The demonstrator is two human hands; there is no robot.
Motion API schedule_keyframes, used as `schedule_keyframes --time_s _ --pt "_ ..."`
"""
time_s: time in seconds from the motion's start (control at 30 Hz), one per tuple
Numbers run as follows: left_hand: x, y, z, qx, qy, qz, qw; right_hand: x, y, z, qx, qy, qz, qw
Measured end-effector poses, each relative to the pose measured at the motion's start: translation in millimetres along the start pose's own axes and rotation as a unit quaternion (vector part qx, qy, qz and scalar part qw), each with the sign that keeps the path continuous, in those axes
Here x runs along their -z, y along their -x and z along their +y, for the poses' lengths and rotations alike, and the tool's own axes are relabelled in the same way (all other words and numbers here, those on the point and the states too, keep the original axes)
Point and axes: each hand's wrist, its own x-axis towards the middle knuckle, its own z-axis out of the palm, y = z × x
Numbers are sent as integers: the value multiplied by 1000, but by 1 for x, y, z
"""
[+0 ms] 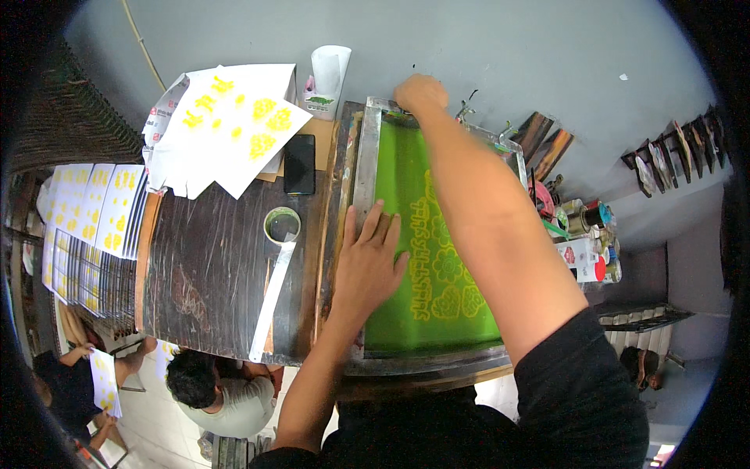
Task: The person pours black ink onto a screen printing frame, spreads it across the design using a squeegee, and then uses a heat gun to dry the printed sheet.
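Observation:
A metal-framed printing screen [366, 168] with green mesh and a yellow pattern lies flat on a dark wooden table [211, 266]. My left hand [369, 258] presses flat on the frame's left rail and the mesh, fingers spread. My right hand [420, 94] reaches to the far end of the screen with its fingers curled over something there; what it grips is hidden by the hand. My right forearm crosses over the mesh.
White sheets printed with yellow shapes [226, 121] are piled at the far left, beside a black phone [299, 162] and a small round tin [282, 225]. More printed sheets [94, 207] sit on a rack at left. Ink cans [586, 227] crowd the right. People [211, 391] sit below the table.

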Motion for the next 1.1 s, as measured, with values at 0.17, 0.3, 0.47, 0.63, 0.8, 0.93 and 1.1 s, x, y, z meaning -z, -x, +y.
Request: schedule_keyframes --time_s 0.17,0.3,0.47,0.63,0.8,0.93,1.1 --pt "-5 -1 5 -17 -4 15 1000 -19 -13 33 1 -51 25 998" --pt "-7 2 1 -32 9 42 999 0 20 74 100 -166 -101 976" --pt "13 22 17 -80 56 0 995 13 126 240 166 -329 -97 925" --pt "44 105 105 -130 40 -191 972 18 238 406 -24 -462 -9 887" --pt "7 147 115 -130 -90 -153 975 -32 331 492 -164 -579 -9 799" --pt "13 148 119 -154 -116 -113 975 -91 380 507 -189 -614 -57 764" --pt "34 160 130 -140 -246 8 959 -117 401 504 -159 -625 -85 760"
